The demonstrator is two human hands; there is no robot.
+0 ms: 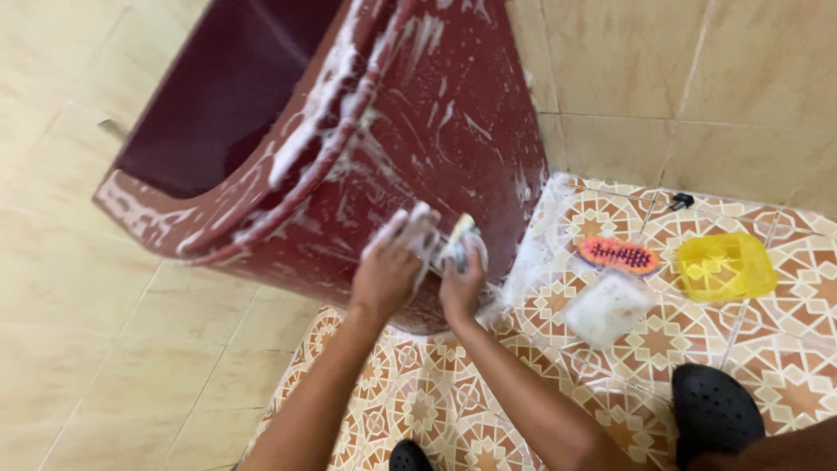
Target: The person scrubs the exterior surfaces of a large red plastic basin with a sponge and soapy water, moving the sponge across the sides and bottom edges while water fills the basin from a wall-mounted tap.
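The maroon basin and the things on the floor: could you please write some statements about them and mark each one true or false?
1. The maroon basin is covered with streaks of white foam. True.
2. The left hand and right hand are far apart, one on the floor. False: both are close together against the lower front of the basin, holding a foamy scrubbing pad.
3. A yellow container lies on the patterned floor tiles. True.
4. The orange brush is in the right hand. False: it lies on the floor, beside a clear soapy container.
5. The person is barefoot. False: black shoes show at the lower edge.
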